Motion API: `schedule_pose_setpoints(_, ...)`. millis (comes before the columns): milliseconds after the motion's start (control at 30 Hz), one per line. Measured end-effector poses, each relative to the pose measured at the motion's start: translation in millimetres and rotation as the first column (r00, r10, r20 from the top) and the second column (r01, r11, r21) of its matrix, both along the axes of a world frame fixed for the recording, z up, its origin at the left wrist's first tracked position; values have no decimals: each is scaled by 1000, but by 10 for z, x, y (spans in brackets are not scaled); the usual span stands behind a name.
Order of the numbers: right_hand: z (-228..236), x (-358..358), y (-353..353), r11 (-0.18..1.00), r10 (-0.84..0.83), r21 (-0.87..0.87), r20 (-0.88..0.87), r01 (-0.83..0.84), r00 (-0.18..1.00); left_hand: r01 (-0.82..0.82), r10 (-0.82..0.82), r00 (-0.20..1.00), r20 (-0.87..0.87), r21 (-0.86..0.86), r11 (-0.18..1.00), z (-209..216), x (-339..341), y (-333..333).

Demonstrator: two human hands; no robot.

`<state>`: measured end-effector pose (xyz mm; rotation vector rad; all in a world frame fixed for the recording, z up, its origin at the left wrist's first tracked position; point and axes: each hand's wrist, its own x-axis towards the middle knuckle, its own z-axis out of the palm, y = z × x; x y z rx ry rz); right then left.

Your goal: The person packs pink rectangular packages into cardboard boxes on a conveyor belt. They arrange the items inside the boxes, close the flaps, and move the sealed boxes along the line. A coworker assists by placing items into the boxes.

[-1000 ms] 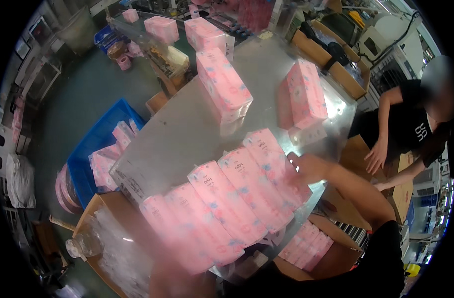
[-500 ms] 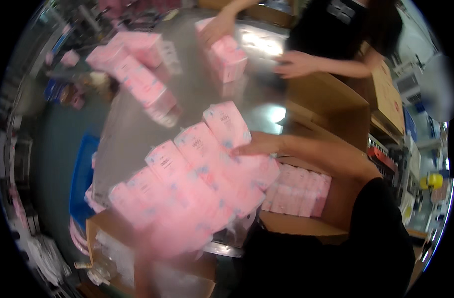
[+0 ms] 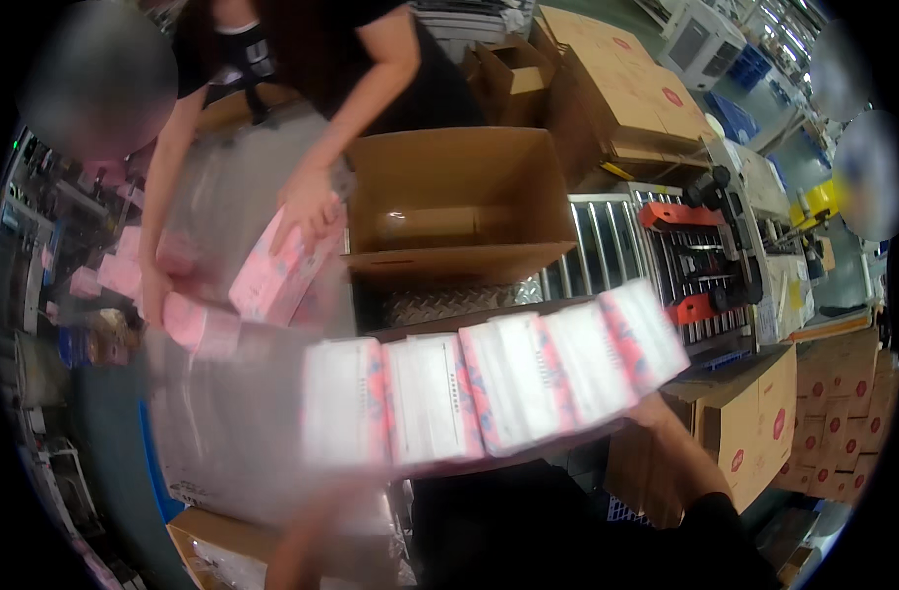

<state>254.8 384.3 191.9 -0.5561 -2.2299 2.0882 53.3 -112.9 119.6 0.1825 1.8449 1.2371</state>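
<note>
A row of several pink-and-white tissue packs (image 3: 513, 383) is pressed together between my two hands, raised, with the pale sides facing up. At its left end, my left hand (image 3: 346, 492) is blurred against the lower edge of the row. My right hand (image 3: 651, 413) grips the right end from below, its fingers partly hidden by the packs. Beneath and behind the row, only a strip of a brown edge shows. Beyond it stands an open cardboard carton (image 3: 459, 221), its inner walls visible.
Across the metal table (image 3: 243, 413), a co-worker's hands (image 3: 307, 202) handle pink packs (image 3: 287, 261). A roller conveyor (image 3: 607, 236) with an orange-and-black machine (image 3: 700, 236) lies at the right. Closed cartons (image 3: 754, 423) stand at the lower right, and another carton (image 3: 213, 551) sits at the lower left.
My view has swung right. Packs that lay in rows on the table are now a lifted row between my hands, farther right. The co-worker's hands have both moved onto packs.
</note>
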Motion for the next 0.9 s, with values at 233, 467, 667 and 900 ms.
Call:
schedule_pose_setpoints(233,-891,302,-35,976,-97,210,218,51,971,-191,124,904,-410,-127,973,-458,233,1068)
schedule_pose_setpoints(467,-384,-339,-305,337,54,928,152,-161,987,-1,-586,134,-799,-592,806,-178,-43,1563)
schedule_pose_setpoints(667,-1428,-1007,-146,360,-37,886,326,-292,945,-5,-603,254,-756,-624,781,-672,-207,1897)
schedule_pose_setpoints(900,-1221,-1010,-134,318,25,928,198,-195,980,67,-569,501,-652,-626,777,-997,-381,2073)
